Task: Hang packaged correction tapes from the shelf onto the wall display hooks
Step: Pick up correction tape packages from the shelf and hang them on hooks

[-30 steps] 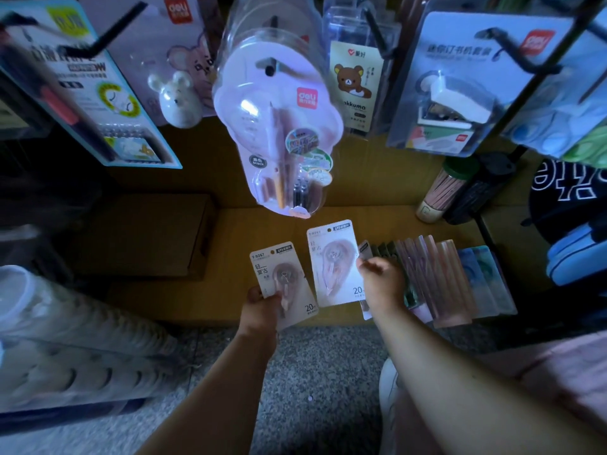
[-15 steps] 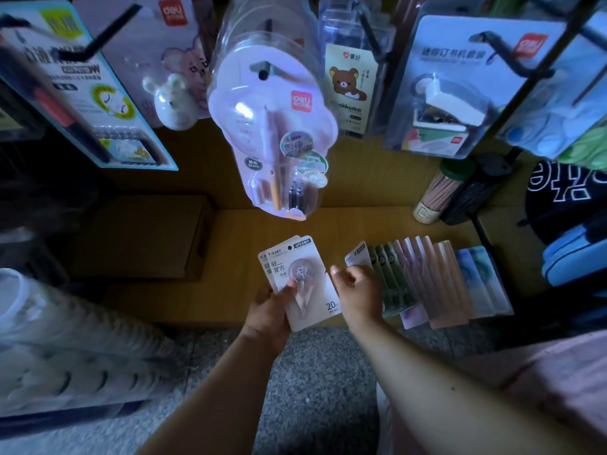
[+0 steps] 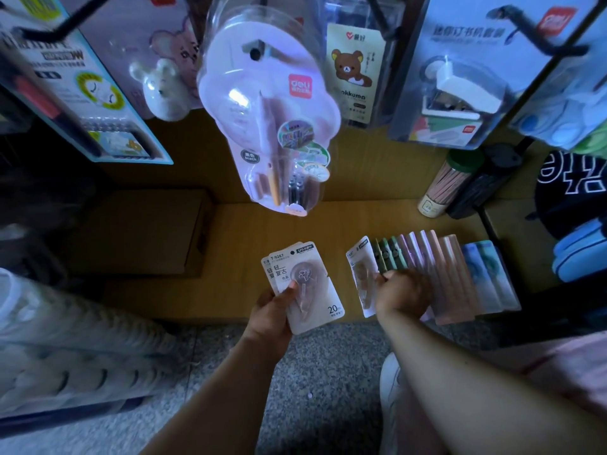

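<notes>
My left hand (image 3: 272, 315) holds two stacked correction tape packs (image 3: 305, 287), white cards with a clear blister, thumb on the front one. To the right, my right hand (image 3: 402, 292) grips the leftmost pack (image 3: 359, 274) of a fanned row of correction tape packs (image 3: 443, 274) lying on the low wooden shelf (image 3: 295, 224). The row runs from green through pink to blue cards. Black display hooks (image 3: 542, 31) stick out from the wall above, with hanging goods on them.
A clear pen blister pack (image 3: 266, 103) hangs right above the hands. A stapler pack (image 3: 460, 83), a bear card (image 3: 354, 67) and a mouse figure pack (image 3: 161, 87) hang around it. A cardboard box (image 3: 141, 231) sits at shelf left, a pencil tube (image 3: 450, 182) at back right.
My right hand passed its pack onto the one in my left hand, then moved right to the shelf row and took hold of the leftmost pack there.
</notes>
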`<state>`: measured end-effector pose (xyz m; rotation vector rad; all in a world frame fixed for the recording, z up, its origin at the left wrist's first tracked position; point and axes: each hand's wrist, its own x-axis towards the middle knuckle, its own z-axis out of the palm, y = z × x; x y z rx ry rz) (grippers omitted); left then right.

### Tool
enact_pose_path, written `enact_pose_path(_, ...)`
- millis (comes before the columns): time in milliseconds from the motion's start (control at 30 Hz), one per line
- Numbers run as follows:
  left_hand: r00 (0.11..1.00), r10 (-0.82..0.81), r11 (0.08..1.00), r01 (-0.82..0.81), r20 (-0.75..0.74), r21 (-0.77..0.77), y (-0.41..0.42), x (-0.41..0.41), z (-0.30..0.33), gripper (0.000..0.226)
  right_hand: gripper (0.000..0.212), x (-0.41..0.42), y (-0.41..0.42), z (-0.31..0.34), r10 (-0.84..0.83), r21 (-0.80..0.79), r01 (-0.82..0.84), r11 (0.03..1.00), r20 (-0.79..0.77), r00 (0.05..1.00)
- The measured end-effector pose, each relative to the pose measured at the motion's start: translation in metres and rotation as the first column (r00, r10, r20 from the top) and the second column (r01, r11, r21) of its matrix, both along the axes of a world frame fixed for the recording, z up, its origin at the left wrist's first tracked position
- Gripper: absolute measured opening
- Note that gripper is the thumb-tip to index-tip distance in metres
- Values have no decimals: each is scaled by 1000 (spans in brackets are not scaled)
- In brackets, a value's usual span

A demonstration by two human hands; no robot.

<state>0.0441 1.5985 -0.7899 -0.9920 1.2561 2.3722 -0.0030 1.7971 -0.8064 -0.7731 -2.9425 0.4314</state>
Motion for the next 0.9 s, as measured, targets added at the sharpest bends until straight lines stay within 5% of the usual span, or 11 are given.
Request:
enact_pose_path(233, 995, 74, 990, -66, 63, -124, -5, 6, 6, 33, 33, 1, -10, 26, -21, -193, -5, 981, -136, 991)
enact_pose_path(467, 994, 94, 970, -79, 56, -231, -8, 22, 37, 33, 36, 13, -25, 77, -68, -569, -34, 822, -157, 985)
enact_pose_path(900, 983, 24, 997, -37, -184, -68, -8, 74, 107, 27, 47, 76, -65, 129, 56, -645, -171, 745, -195, 979)
